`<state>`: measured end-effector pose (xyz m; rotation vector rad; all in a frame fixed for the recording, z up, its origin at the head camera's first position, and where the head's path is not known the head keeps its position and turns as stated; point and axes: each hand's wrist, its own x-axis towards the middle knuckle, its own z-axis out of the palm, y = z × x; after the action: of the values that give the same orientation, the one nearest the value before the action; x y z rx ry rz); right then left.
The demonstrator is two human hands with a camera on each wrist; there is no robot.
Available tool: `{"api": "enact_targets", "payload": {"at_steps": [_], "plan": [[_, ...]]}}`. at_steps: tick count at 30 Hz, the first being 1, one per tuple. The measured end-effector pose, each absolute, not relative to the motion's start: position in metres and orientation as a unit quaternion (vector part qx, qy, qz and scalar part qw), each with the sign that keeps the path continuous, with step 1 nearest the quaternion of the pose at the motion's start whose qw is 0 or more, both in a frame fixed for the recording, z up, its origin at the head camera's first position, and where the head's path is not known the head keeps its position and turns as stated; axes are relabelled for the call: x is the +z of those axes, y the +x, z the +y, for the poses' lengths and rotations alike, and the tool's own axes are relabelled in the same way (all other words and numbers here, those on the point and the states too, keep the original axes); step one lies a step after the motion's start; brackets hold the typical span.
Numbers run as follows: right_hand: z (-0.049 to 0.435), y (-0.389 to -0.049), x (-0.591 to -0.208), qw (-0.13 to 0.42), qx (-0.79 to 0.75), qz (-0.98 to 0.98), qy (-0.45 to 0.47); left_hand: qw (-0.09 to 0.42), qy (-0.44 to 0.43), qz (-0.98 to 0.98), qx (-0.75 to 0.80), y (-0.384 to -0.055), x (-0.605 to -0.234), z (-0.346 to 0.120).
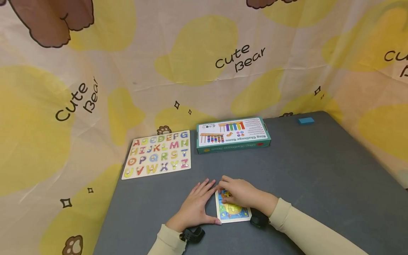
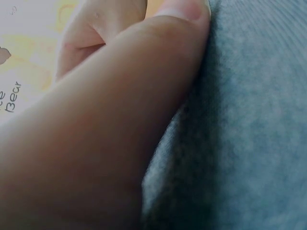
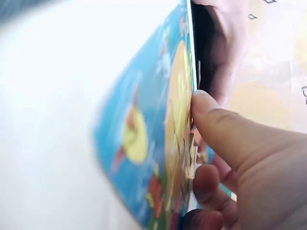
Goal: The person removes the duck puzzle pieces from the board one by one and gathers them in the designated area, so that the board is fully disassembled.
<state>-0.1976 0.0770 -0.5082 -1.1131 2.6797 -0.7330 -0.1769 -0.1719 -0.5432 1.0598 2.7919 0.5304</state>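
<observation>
A small jigsaw puzzle (image 1: 235,214) in a white-edged tray lies on the dark table, with blue, yellow and green sea pictures. My left hand (image 1: 197,207) rests flat along its left side, fingers spread and thumb at the lower left corner. Over the upper part of the puzzle, my right hand (image 1: 240,193) curls its fingers and thumb around a puzzle piece (image 3: 205,154), which is mostly hidden. Close up in the right wrist view, the thumb touches the puzzle face and piece edges stand slightly raised. The left wrist view shows mostly the blurred left thumb and hand.
A wooden alphabet board (image 1: 158,154) with coloured letters lies at the back left. Beside it is a green and white game box (image 1: 234,134). A blue block (image 1: 306,121) sits at the far right corner. Patterned cloth (image 1: 191,53) hangs behind the table.
</observation>
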Motion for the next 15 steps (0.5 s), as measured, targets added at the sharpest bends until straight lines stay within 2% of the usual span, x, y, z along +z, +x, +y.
{"api": "enact_targets", "payload": {"at_steps": [9, 15], "plan": [[0.083, -0.203, -0.516, 0.096, -0.352, 0.848, -0.383, 0.052, 0.352, 0.917, 0.181, -0.176, -0.542, -0.172], [0.095, -0.208, -0.504, 0.127, -0.388, 0.834, -0.372, 0.058, 0.347, 0.918, 0.182, -0.176, -0.540, -0.171]]}}
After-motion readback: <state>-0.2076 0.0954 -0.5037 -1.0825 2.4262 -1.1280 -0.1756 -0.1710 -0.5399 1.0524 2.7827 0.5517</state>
